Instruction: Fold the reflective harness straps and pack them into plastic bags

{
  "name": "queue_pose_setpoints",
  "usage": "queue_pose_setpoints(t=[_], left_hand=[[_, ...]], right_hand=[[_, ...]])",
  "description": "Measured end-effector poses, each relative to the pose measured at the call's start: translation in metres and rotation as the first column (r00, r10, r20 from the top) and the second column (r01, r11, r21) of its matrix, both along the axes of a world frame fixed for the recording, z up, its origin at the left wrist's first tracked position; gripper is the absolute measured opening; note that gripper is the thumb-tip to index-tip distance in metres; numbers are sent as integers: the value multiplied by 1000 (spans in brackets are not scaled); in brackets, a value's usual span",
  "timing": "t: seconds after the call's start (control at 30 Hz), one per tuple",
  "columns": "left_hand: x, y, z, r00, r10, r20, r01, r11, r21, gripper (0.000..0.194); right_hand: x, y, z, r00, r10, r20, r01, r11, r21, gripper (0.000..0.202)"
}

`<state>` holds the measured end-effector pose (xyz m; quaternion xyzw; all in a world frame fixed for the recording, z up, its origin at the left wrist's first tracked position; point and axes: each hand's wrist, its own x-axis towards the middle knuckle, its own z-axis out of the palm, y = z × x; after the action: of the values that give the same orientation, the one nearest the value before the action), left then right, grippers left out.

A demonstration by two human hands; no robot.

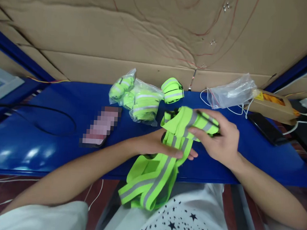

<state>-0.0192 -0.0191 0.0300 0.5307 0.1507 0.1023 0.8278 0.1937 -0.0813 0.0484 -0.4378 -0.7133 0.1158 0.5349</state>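
A long neon-yellow reflective strap (160, 171) with grey stripes hangs over the table's front edge, its loose loops resting near my lap. My right hand (221, 138) grips the folded, bundled end of the strap, thumb in front and fingers behind. Lower down, my left hand (167, 147) is wrapped around the hanging lengths, with its thumb across the front and fingertips showing on the far side. Just behind, a rolled reflective strap (172, 91) lies on the table. Beside it are clear bags holding more rolled straps (145, 106).
The blue table (66, 99) meets a cardboard wall (122, 33) at the back. A phone (100, 125) lies at left near a black cable (65, 113). On the right are clear plastic bags (231, 92), a cardboard box (273, 105), a black phone-like device (267, 129) and white cables.
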Motion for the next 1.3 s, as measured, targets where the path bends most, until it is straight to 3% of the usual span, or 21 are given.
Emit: queue_pose_setpoints(t=[0.07,0.13,0.27,0.37,0.43,0.5,0.6,0.7,0.73,0.77,0.87,0.97,1.07,1.13,1.2,1.3], left_hand=[[5,-7,-4,999,45,-3,-45,985,-166,33],[6,-8,-7,998,52,24,-45,970,-240,33],[1,-3,-10,988,-3,156,35,979,-202,60],[-2,-1,-14,976,108,187,-74,981,-178,73],[-2,1,-17,962,245,123,-218,956,-197,67],[0,2,-18,936,352,25,-338,914,-226,56],[2,3,-17,925,372,-76,-379,891,-249,55],[2,3,-16,935,329,-134,-350,918,-187,50],[2,3,-16,932,335,-141,-355,924,-145,47],[2,3,-17,926,352,-135,-366,926,-97,45],[2,3,-20,912,403,-77,-402,915,25,49],[4,2,-24,907,418,-60,-414,908,67,49],[4,-1,-23,908,415,-61,-414,910,19,44],[3,-2,-21,947,317,-53,-320,944,-77,44],[1,-3,-18,989,147,-6,-145,973,-181,49],[-1,-4,-17,996,23,90,2,966,-258,59]], right_hand=[[0,2,-4,982,-8,190,-19,989,144,36],[3,4,-7,954,40,297,-108,970,216,37],[13,7,-7,903,104,417,-229,937,264,45],[11,9,-8,871,101,481,-258,927,273,51],[5,12,-11,831,89,550,-269,928,256,47],[0,15,-14,785,111,609,-269,948,173,44],[4,18,-11,764,307,568,-334,941,-60,55],[18,19,0,749,575,329,-493,816,-302,61],[23,20,3,765,611,204,-532,778,-335,60],[26,21,5,800,595,81,-542,773,-330,58],[27,26,0,922,365,-127,-387,882,-268,52],[19,31,-13,955,296,-24,-285,891,-353,55],[11,32,-21,956,291,29,-266,907,-328,45],[8,30,-20,963,269,-6,-259,921,-291,37],[6,25,-14,967,251,-47,-254,922,-292,32],[3,17,-6,978,195,-80,-210,938,-278,28]])
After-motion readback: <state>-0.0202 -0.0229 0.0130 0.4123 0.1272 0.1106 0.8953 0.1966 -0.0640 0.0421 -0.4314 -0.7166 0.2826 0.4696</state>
